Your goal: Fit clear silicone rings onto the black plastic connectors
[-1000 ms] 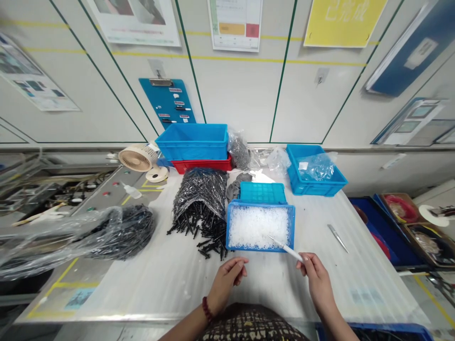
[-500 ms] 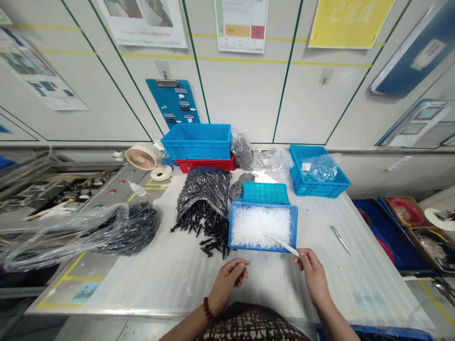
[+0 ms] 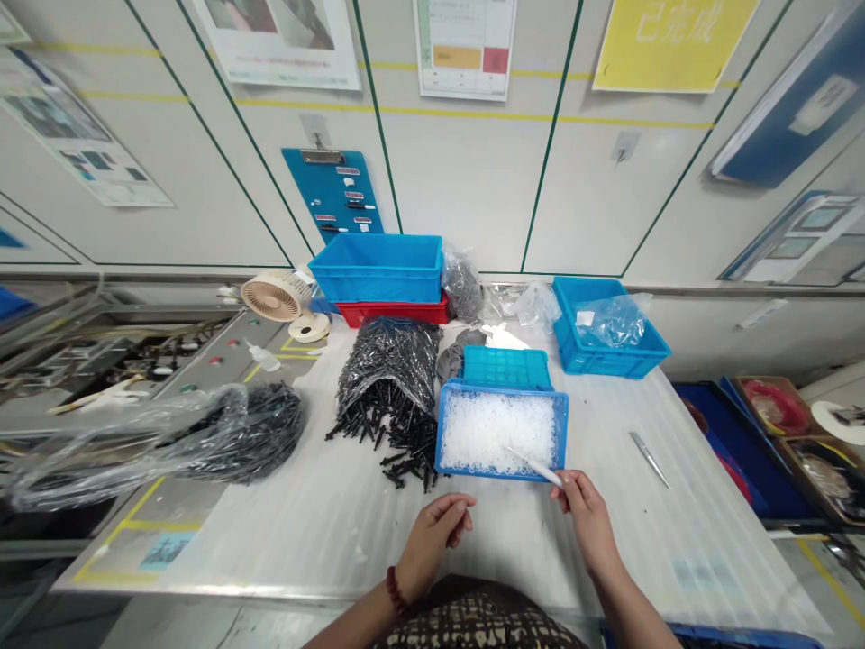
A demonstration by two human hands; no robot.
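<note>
My right hand (image 3: pixel 587 516) grips a slim white-handled pick (image 3: pixel 542 469) between thumb and fingers. Its thin tip reaches into a mass of small, clear-white ring-like parts (image 3: pixel 496 425). These fill a blue tray (image 3: pixel 566 424), which leans on a turquoise box (image 3: pixel 506 368). My left hand (image 3: pixel 438 534) is closed just in front of the tray, thumb against curled fingers; whatever it may hold is hidden. Beyond it, slender black plastic parts (image 3: pixel 405 442) spill out of a clear bag (image 3: pixel 388 347).
A silver pointed tool (image 3: pixel 649 458) lies to the right. Behind stand a blue bin (image 3: pixel 378 270) on a red one (image 3: pixel 396 312), a small fan (image 3: pixel 284 302), and another blue bin (image 3: pixel 612 361) holding clear plastic. A second bag of black parts (image 3: pixel 250 437) lies left.
My right hand has shifted slightly left, with the pick's tip still among the white parts. My left hand has barely moved.
</note>
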